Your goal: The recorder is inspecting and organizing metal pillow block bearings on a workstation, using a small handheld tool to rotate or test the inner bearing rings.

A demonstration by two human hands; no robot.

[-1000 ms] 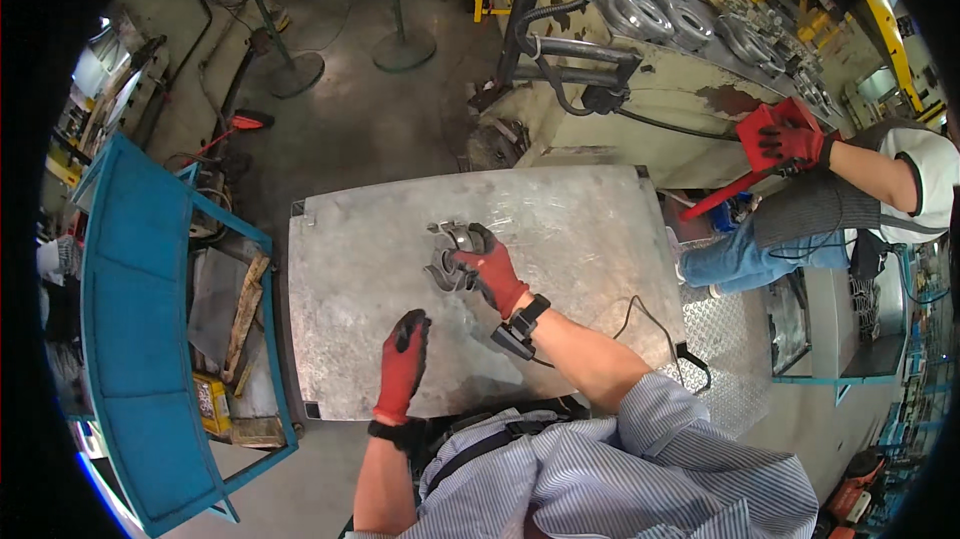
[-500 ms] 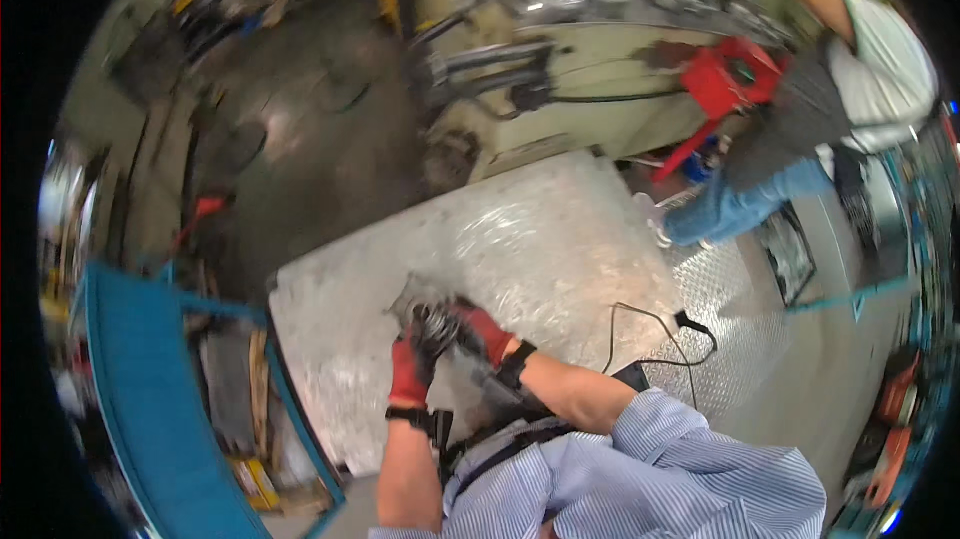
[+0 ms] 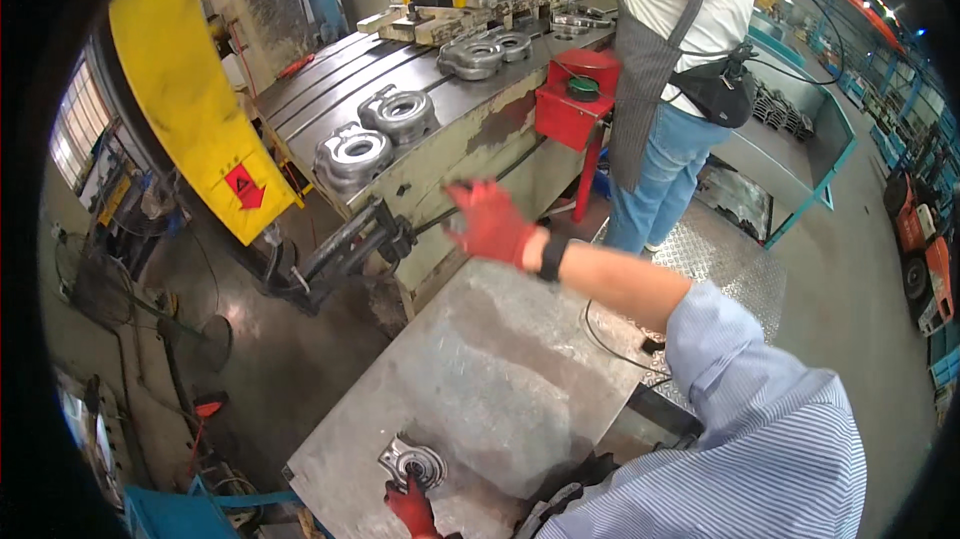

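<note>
On the near left corner of the dull grey sheet-metal tabletop lies a silvery metal casting with a round, ringed centre, and the worker's red-and-black-gloved left hand has its fingertips at the middle of it. From here I can't tell whether those fingers grip the casting or merely rest on it. The two hands are well apart: the red-gloved right hand is up beyond the table's far edge, in front of the pale, chipped side of the slotted machine bed. It is blurred, and I can't make out whether it is closed on anything.

Up on that bed, two shiny ring-shaped castings sit near the closest corner, with more farther along. A red metal box with a green button stands just beside a co-worker in a white shirt and dark apron. A yellow panel with a red arrow label slants at the left.
</note>
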